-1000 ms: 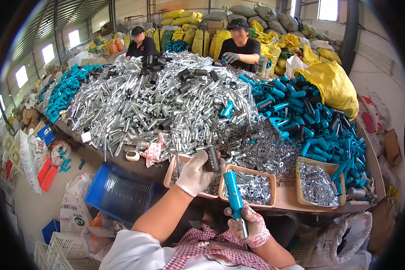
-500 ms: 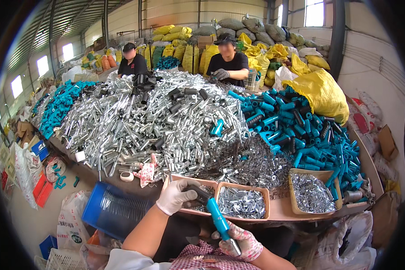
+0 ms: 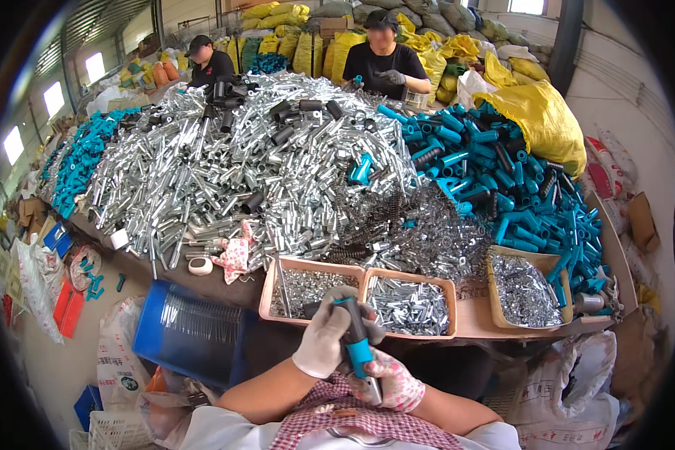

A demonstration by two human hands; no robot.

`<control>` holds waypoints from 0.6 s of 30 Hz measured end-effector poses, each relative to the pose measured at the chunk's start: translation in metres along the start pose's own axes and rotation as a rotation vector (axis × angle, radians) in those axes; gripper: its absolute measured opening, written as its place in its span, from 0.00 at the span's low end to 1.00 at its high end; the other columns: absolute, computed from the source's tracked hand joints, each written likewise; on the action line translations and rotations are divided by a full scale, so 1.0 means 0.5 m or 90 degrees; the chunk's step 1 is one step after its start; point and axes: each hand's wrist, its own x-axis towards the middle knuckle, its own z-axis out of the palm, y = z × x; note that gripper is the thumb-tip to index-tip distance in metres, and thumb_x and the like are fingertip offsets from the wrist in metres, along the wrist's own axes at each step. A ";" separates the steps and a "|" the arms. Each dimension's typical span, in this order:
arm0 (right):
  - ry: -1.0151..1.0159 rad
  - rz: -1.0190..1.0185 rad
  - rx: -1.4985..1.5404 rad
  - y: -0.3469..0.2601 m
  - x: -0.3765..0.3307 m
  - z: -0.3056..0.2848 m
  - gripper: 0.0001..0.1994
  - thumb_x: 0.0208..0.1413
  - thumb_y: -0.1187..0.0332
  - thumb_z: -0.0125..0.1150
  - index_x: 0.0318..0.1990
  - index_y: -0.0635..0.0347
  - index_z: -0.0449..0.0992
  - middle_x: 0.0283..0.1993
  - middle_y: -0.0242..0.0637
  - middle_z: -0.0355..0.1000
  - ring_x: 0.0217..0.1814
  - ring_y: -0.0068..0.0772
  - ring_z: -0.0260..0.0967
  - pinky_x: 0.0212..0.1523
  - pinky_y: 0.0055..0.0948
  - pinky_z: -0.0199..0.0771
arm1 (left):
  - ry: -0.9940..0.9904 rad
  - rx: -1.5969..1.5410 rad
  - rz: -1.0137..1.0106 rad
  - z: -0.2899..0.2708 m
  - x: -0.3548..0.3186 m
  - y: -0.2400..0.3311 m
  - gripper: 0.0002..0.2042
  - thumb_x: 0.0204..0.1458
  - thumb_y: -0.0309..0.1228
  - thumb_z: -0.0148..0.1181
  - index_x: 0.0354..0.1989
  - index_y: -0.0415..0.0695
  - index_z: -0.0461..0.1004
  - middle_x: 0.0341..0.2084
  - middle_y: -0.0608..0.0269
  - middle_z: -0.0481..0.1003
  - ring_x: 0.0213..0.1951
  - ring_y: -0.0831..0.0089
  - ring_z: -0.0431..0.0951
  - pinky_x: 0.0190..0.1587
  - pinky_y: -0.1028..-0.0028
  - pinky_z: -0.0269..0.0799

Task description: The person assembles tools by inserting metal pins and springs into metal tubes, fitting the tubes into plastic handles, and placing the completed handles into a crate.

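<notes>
Close to my body, my left hand (image 3: 326, 336), in a white glove, is closed around the black upper part of a teal and black tubular tool part (image 3: 359, 354). My right hand (image 3: 394, 382), in a white glove with a red pattern, grips its lower teal end, where a silver metal end sticks out. The part stands tilted between both hands, and a teal rim shows at its top. Right beyond my hands, a shallow tray (image 3: 264, 300) holds small metal bits, and beside it another tray (image 3: 453, 315) holds short metal pins.
Silver metal tubes (image 3: 195, 172) are heaped across the table, with dark springs (image 3: 397, 225) and teal parts (image 3: 457, 161) to the right. A third tray (image 3: 493, 300) holds metal bits. A blue bin (image 3: 148, 330) stands at left. Two people (image 3: 386, 64) (image 3: 211, 64) sit across the table.
The hands have come closer together. My left hand has moved right and down onto the tool part's upper end, and the part now stands more upright. The view has tilted down slightly.
</notes>
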 end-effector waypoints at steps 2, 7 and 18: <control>-0.012 0.055 -0.005 0.016 0.015 -0.021 0.24 0.50 0.61 0.69 0.50 0.62 0.66 0.33 0.38 0.70 0.29 0.29 0.69 0.25 0.25 0.69 | -0.053 -0.053 -0.005 -0.011 0.000 0.002 0.28 0.52 0.55 0.58 0.53 0.50 0.59 0.33 0.57 0.70 0.25 0.63 0.75 0.28 0.63 0.74; 0.052 0.140 -0.203 0.029 0.015 0.001 0.18 0.54 0.59 0.65 0.46 0.59 0.72 0.37 0.33 0.71 0.41 0.29 0.69 0.46 0.31 0.69 | -0.046 -0.110 -0.187 -0.035 -0.040 -0.004 0.18 0.58 0.39 0.58 0.50 0.43 0.63 0.27 0.58 0.69 0.24 0.70 0.72 0.27 0.71 0.70; 0.203 -0.075 -1.181 -0.299 0.189 0.129 0.23 0.53 0.60 0.64 0.54 0.63 0.73 0.43 0.43 0.76 0.45 0.34 0.74 0.50 0.31 0.72 | -0.046 -0.101 -0.363 -0.092 -0.078 -0.025 0.13 0.53 0.27 0.58 0.44 0.38 0.64 0.22 0.61 0.68 0.22 0.70 0.71 0.28 0.71 0.67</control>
